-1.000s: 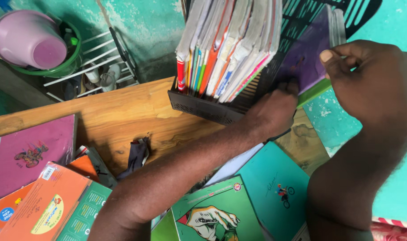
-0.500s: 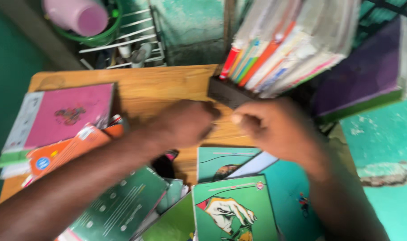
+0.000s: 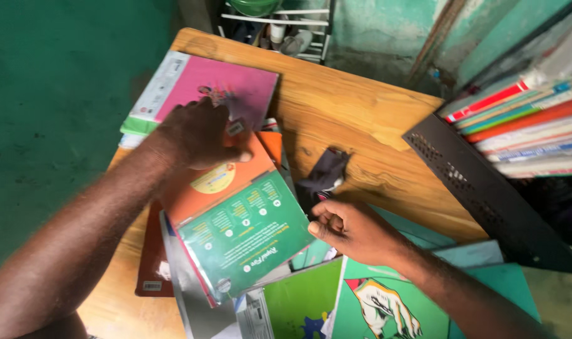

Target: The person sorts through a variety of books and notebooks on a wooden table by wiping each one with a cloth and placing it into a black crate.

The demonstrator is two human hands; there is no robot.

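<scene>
While a wooden bench [image 3: 361,125] fills most of the view, a spread of thin paperback books covers its near half. At the right, a dark perforated metal rack [image 3: 487,194] holds a row of books [image 3: 524,125] standing on edge, spines outward, well apart from both hands.

Next in size is the pink book [image 3: 229,88], lying flat at the far left of the bench on a small stack. Just in front of it sits the orange book [image 3: 217,182], and overlapping that, tilted toward the viewer, the green book [image 3: 248,232] with white print on its back cover. Further green and teal covers [image 3: 374,307] lie along the near edge.

The left hand [image 3: 198,135] lies palm down across the seam between pink and orange books, fingers spread and pressed flat, thumb on the orange cover; its grip is open, closing around nothing. The orange book therefore lies under the hand, not within it.

The right hand [image 3: 355,229] is curled into a loose fist just beside the right corner of the green book, fingertips at the cover's edge; whether it pinches that edge or only touches it cannot be told.

Smallest, a dark folded scrap [image 3: 327,172] rests on bare wood just beyond the right hand
</scene>
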